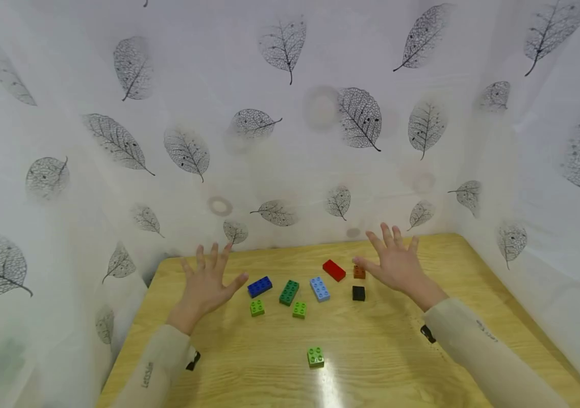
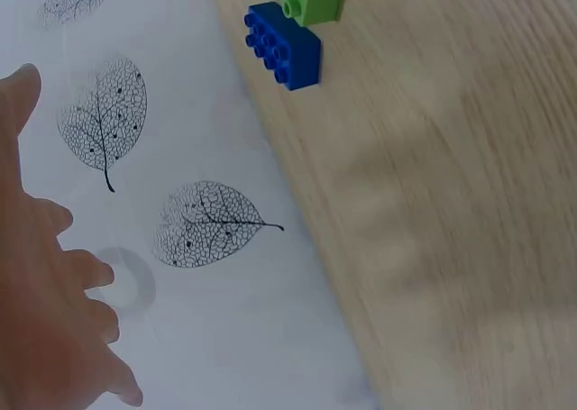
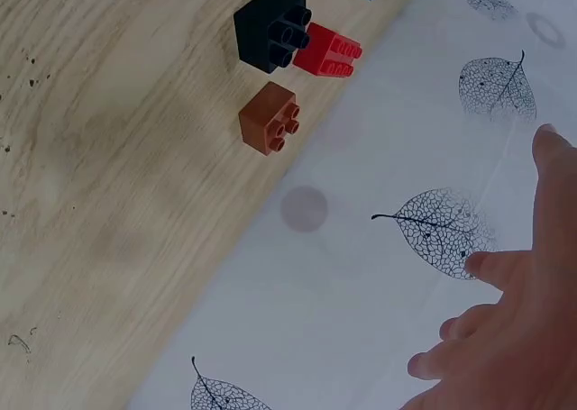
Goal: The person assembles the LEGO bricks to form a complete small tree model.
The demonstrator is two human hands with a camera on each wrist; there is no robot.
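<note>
My left hand (image 1: 207,286) hovers over the left part of the table with its fingers spread, holding nothing. Nearest to it lie a dark blue brick (image 1: 259,287) and a lime green brick (image 1: 257,307). The right hand (image 1: 396,262) is raised over the right side, fingers spread and likewise holding nothing. Close by its thumb in the head view are an orange-brown brick (image 1: 359,272), a red brick (image 1: 334,270) and a black brick (image 1: 358,293). Between the hands lie a dark green brick (image 1: 289,292), a light blue brick (image 1: 320,289) and a second lime brick (image 1: 299,310).
Apart from the group, a third lime brick (image 1: 315,357) sits near the front of the wooden table (image 1: 249,362). A white curtain (image 1: 300,164) with leaf prints hangs behind the table and along both sides. Dark marks (image 3: 27,72) speckle the wood at the right.
</note>
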